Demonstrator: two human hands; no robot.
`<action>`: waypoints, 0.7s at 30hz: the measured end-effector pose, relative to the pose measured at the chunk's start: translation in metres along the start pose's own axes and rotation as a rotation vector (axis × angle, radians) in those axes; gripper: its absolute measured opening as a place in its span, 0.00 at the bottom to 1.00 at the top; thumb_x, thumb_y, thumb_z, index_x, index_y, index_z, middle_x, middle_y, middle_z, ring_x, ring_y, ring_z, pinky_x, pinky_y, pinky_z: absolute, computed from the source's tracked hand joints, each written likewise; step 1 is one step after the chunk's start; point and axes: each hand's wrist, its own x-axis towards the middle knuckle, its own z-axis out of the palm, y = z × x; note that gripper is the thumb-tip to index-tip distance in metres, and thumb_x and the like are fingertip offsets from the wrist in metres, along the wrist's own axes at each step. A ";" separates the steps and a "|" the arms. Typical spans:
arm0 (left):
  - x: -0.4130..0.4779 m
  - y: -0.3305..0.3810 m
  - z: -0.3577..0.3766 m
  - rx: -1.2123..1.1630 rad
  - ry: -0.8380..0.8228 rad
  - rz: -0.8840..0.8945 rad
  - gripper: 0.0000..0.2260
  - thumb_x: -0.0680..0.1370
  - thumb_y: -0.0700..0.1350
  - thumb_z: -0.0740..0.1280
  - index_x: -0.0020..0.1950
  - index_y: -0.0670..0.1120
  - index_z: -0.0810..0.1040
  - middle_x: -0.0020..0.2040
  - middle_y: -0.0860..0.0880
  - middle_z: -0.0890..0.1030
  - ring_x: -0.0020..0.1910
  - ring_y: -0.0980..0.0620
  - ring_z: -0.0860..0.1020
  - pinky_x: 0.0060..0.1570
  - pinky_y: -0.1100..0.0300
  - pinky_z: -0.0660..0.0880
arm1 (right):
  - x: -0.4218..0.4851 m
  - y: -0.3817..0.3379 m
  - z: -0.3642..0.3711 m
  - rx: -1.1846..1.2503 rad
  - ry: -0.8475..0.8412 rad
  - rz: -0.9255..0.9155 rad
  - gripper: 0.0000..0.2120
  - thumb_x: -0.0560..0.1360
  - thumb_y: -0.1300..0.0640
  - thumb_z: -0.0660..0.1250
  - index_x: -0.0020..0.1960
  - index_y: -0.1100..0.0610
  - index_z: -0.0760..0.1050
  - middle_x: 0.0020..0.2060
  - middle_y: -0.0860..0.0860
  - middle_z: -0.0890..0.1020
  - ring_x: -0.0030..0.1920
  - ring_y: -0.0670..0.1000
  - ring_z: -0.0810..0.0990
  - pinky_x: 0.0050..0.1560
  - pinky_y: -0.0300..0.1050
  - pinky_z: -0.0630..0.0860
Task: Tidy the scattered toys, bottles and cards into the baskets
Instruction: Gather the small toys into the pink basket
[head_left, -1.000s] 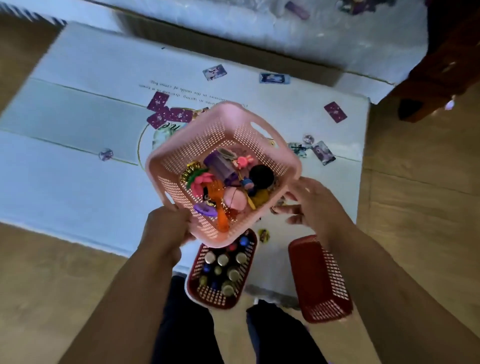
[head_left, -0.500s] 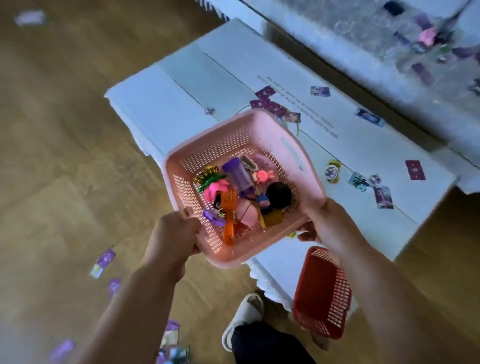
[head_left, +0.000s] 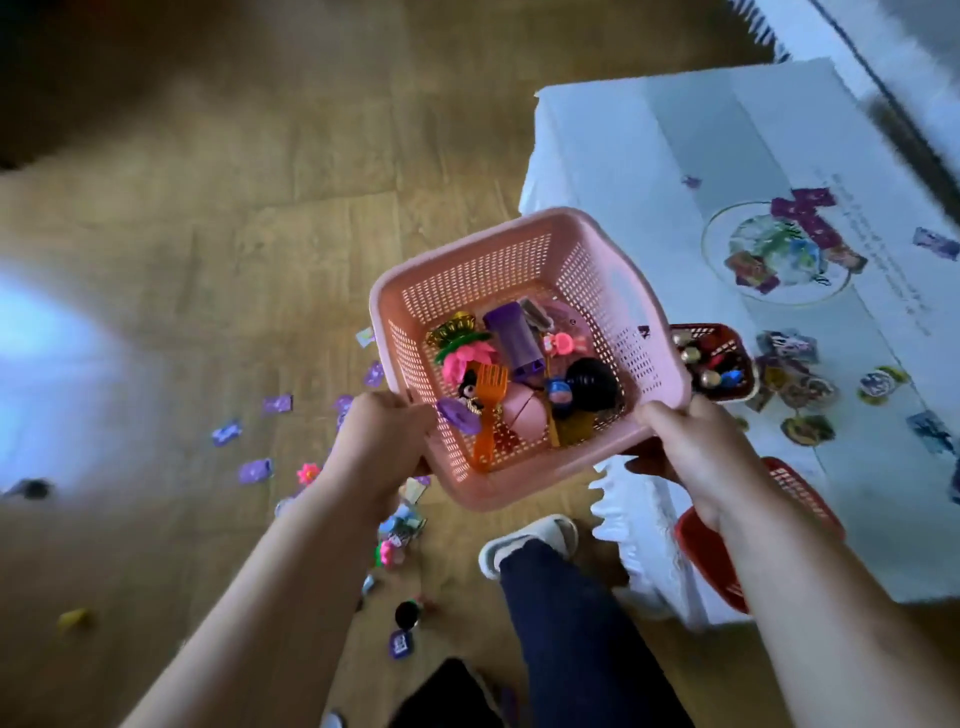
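The pink basket (head_left: 524, 291) is held in the air over the wooden floor (head_left: 218, 218), just off the near left corner of the white mat (head_left: 649, 171). The left hand (head_left: 382, 441) is clamped on its left rim, the right hand (head_left: 691, 452) is wrapped round its near right corner. Toys are seen piled inside: an orange fork (head_left: 488, 410), a purple block (head_left: 511, 338), a black ball (head_left: 592, 382). A red basket of bottles (head_left: 711, 364) is seen on the mat near its near edge, a second red basket (head_left: 717, 551) under the right wrist. Purple cards (head_left: 254, 470) are scattered across the floor.
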 end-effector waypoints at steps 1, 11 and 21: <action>-0.017 -0.017 -0.018 -0.027 0.038 -0.016 0.08 0.72 0.29 0.62 0.36 0.37 0.76 0.29 0.44 0.82 0.26 0.48 0.81 0.31 0.52 0.82 | -0.020 0.003 0.013 -0.021 -0.032 -0.005 0.05 0.75 0.62 0.63 0.49 0.59 0.77 0.36 0.54 0.81 0.29 0.45 0.82 0.37 0.48 0.82; -0.112 -0.126 -0.091 -0.160 0.196 -0.179 0.06 0.74 0.32 0.63 0.43 0.37 0.79 0.34 0.43 0.84 0.34 0.43 0.85 0.39 0.47 0.83 | -0.115 0.048 0.054 -0.224 -0.221 -0.007 0.09 0.77 0.64 0.60 0.56 0.62 0.75 0.37 0.55 0.81 0.27 0.43 0.81 0.28 0.34 0.74; -0.200 -0.199 -0.064 -0.306 0.363 -0.216 0.07 0.74 0.32 0.63 0.41 0.39 0.80 0.39 0.39 0.85 0.40 0.38 0.84 0.42 0.41 0.82 | -0.136 0.082 0.036 -0.318 -0.433 -0.102 0.11 0.74 0.65 0.59 0.54 0.64 0.76 0.37 0.57 0.81 0.31 0.53 0.83 0.34 0.45 0.79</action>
